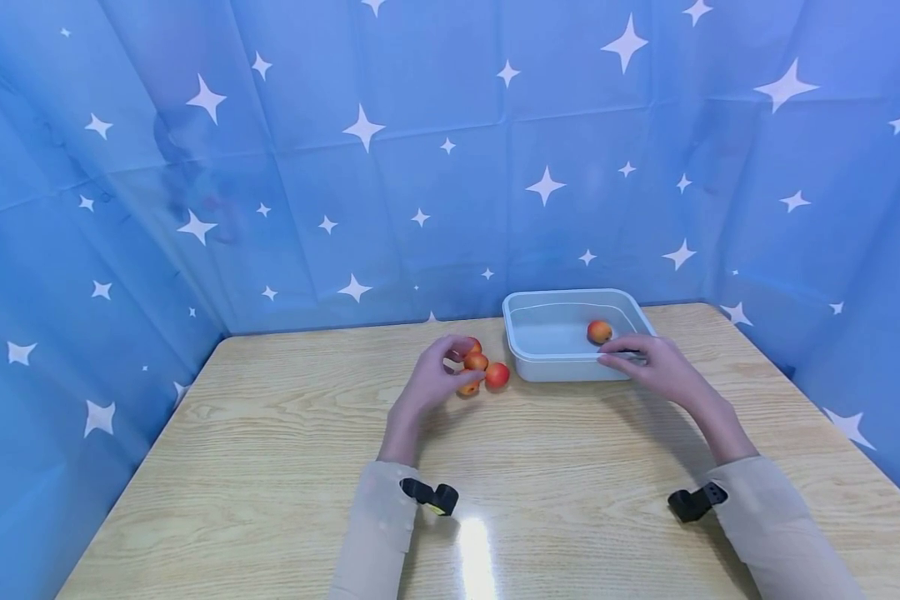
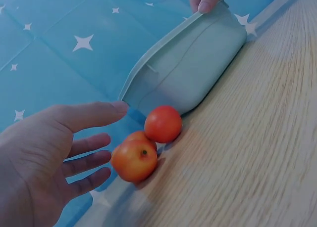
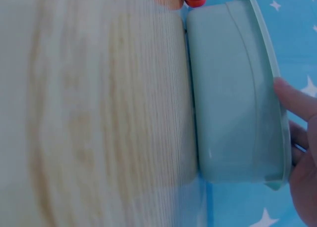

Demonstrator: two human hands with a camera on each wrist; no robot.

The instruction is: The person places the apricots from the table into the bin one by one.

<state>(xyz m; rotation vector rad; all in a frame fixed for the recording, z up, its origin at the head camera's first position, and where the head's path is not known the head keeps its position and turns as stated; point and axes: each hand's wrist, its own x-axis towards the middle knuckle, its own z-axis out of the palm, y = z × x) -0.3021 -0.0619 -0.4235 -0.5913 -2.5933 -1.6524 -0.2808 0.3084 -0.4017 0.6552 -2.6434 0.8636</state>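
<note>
Left hand [image 1: 431, 379] of a person at a pale wood-grained bench [image 1: 270, 433] held nothing, its thumb and fingers parted around a cluster of small, round, red-and-orange fruits [image 1: 497, 375] near the far edge; whether a fingertip met their skin could not be told. Four sat grouped there, the reddest of them just beside the left end of a pale blue, rectangular plastic box [image 1: 562, 369]. The box stood upright along the bench's far edge, closer to the far right corner than to the far left. Its rim was pinched toward the near right corner by the right hand [image 1: 663, 367], thumb against the edge. Inside, toward the right end, lay a lone red-and-yellow round fruit [image 1: 599, 332], near that hand's fingertips. Light beige sleeves [image 1: 375, 533] covered both forearms, with small black devices [image 1: 429, 497] worn at the wrists. Beyond the far edge hung a blue fabric curtain [image 1: 420, 183] printed with white four-pointed stars, while a bright reflection [image 1: 476, 558] gleamed between the arms.
</note>
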